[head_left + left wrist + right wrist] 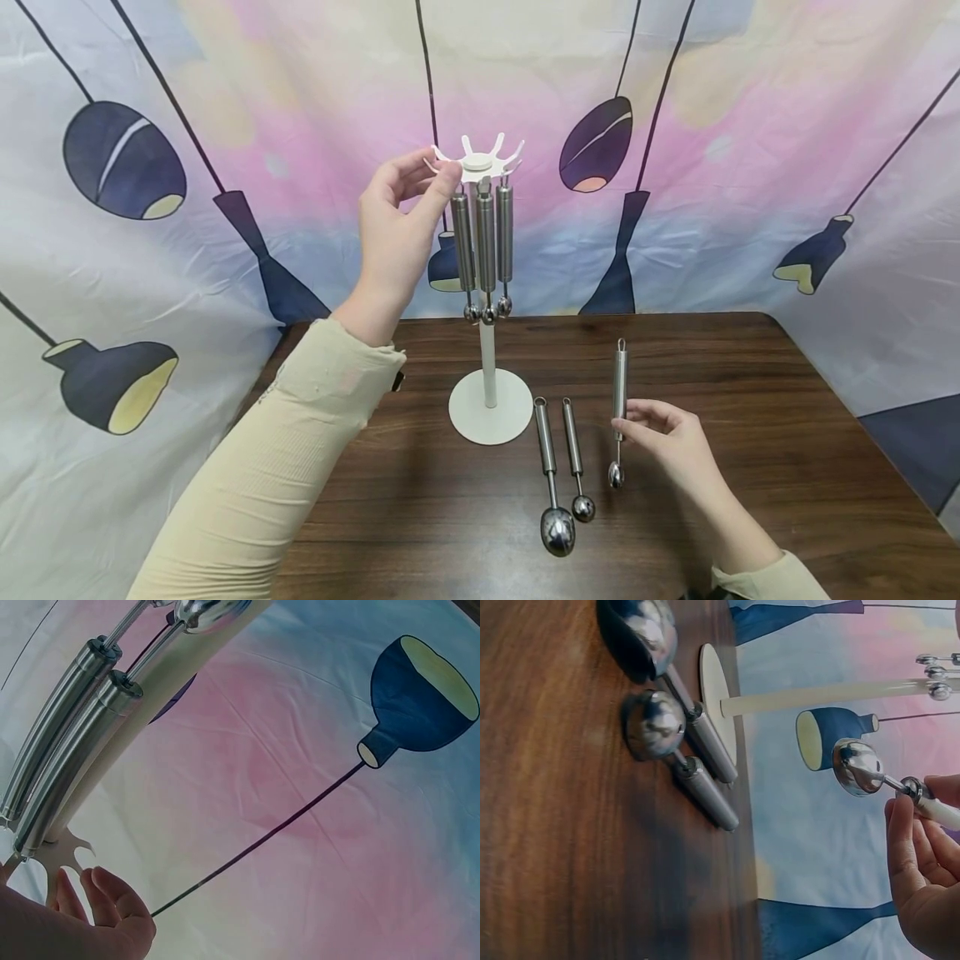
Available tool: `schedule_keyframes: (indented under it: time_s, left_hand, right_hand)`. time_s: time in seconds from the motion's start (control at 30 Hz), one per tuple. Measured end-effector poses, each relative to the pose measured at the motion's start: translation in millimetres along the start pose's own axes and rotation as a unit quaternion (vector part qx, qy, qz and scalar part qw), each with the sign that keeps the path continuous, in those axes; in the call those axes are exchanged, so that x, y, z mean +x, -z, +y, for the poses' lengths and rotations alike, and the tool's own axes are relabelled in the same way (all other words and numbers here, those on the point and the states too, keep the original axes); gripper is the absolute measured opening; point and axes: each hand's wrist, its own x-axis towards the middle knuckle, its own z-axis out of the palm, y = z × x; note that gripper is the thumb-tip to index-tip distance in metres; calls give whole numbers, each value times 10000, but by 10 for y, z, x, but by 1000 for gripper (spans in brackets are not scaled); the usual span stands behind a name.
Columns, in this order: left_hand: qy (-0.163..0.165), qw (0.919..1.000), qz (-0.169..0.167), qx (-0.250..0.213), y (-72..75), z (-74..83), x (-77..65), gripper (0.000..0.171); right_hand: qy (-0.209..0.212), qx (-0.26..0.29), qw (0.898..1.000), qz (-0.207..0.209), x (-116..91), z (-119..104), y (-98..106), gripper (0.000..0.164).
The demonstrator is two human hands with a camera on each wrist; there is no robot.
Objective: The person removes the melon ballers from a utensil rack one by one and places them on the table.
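A white stand (487, 367) has a crown of upturned hooks (477, 164) at its top. My left hand (405, 221) pinches one of these hooks on the left side between thumb and fingers. From the crown hang three steel melon ballers (486, 242), scoops down. In the right wrist view, my right hand (930, 862) grips another melon baller (859, 766) by the lower handle. The head view has that melon baller upright over the table, its loop at the top. Beside it lie a big scoop (557, 532) and a smaller melon baller (582, 507).
The dark wooden table (787, 433) runs back to a patterned cloth (510, 67) printed with hanging lamps. The stand's round white base (491, 425) sits near the table's back edge, just left of the lying scoops.
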Motion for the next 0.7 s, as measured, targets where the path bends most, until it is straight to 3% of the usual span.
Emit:
schedule_keyframes:
  time_s: [0.47, 0.7]
  left_hand:
    - [-37, 10000, 58, -10, -13, 18, -18, 42]
    - [-33, 10000, 76, 28, -17, 22, -25, 41]
  right_hand:
    - [-439, 173, 9989, 4, -48, 288, -107, 38]
    - [-570, 214, 9980, -182, -28, 440, -125, 38]
